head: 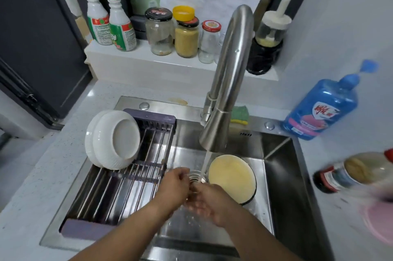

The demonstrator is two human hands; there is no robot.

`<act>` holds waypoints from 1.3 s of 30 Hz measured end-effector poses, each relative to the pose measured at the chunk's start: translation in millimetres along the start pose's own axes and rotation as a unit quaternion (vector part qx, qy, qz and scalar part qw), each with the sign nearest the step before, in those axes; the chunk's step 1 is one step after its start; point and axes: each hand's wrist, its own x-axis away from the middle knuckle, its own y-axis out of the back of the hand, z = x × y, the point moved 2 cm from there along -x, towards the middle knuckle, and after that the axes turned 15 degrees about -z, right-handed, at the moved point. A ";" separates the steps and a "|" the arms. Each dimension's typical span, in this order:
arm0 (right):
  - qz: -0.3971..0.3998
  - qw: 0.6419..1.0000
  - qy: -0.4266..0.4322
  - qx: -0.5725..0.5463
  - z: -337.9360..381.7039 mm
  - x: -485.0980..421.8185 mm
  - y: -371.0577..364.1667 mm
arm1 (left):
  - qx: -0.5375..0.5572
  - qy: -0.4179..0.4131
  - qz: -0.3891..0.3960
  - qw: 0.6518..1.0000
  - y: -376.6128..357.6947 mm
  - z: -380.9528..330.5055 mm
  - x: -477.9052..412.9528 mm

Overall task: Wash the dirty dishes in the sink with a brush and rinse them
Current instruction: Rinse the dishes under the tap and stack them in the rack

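Water runs from the steel faucet (225, 90) in a stream (203, 163) down to the drain (194, 177) of the sink (282, 175). Both my hands meet under that stream. My left hand (173, 185) has loosely bent fingers touching the fingers of my right hand (209, 204), which is wet and lies palm up. Neither hand holds anything that I can see. Just right of the stream a dark-rimmed bowl (231, 177) of yellowish water stands in the sink. Two white bowls (112, 139) lean on edge on the drying rack (131, 173). No brush is in view.
A green and yellow sponge (239, 114) lies behind the faucet. A blue detergent bottle (321, 105) and a blurred jar (348, 171) stand on the counter at right. Jars (186, 35) and spray bottles (110, 22) line the back ledge.
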 end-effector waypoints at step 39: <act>-0.299 0.850 0.191 0.390 12.1 -120.9 169.1 | -0.054 0.131 0.035 0.989 -151.9 27.7 -9.1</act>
